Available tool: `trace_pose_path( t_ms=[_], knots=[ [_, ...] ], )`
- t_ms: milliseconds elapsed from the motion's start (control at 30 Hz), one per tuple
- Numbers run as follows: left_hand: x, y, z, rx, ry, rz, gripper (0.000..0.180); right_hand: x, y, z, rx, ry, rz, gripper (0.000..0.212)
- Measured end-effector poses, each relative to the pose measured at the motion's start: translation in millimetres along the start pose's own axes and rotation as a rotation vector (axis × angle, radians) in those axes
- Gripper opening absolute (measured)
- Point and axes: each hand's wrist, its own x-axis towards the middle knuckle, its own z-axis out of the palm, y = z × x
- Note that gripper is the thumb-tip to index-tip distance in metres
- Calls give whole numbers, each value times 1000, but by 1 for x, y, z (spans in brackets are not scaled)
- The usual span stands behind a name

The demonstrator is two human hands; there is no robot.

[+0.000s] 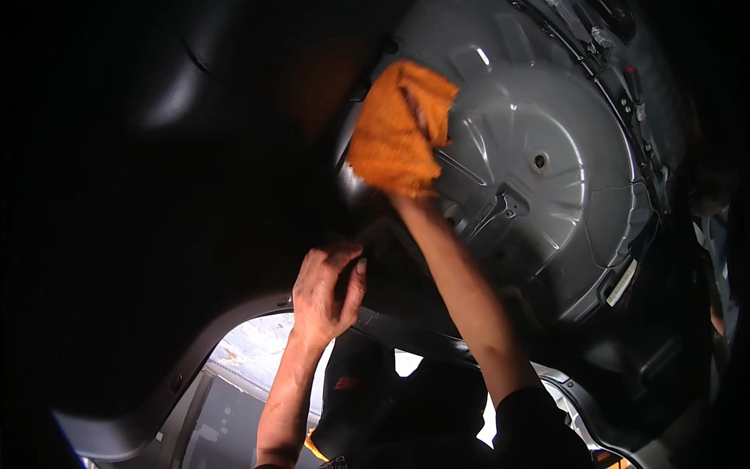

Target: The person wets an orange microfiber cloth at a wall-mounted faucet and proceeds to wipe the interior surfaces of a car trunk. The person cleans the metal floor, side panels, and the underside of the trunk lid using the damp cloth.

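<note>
Landmark: round grey well (pixel 562 117). Orange cloth (pixel 402 117) lies over the well's left side, draped on the person's right hand (pixel 402 199). Its fingers are covered; cannot tell whether they pinch the cloth or press flat. Right forearm blurred.

Left hand (pixel 328 293), below and left of the well: fingers curled, thumb apart from them, nothing seen between. Tips in shadow; contact with the black trim (pixel 191 359) cannot be told.

Risks (judgement):
1. A loose cloth corner could snag on the bracket (pixel 512 202) near the well's middle, if dragged low across it.
2. Cloth carried too far could tug the wiring (pixel 591 62) along the well's upper right side.
3. Slack grip could let cloth bunch, baring fingertips to the well's ridges.
4. Left hand could slip if leaned on without firm support.
</note>
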Motion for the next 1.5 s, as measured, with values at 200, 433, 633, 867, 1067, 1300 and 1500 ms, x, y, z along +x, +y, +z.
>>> trace_pose_path(
  t_ms=[200,433,633,867,1067,1300,1500],
  knots=[
    [7,9,24,45,21,183,35,156,93,4,491,-162,159,65],
    [11,8,24,53,-21,162,35,164,110,63,349,198,-36,53],
    [7,13,28,96,-47,165,32,145,85,55,314,29,-54,50],
    [-5,8,27,149,-48,95,29,203,161,-20,60,-216,-57,44],
    [1,9,30,133,-63,102,26,146,297,-8,1627,-421,207,39],
    [9,12,27,134,-105,108,33,137,265,5,2280,-151,309,39],
    [16,21,18,58,-75,-50,25,223,141,-27,689,-130,211,50]
  ],
)
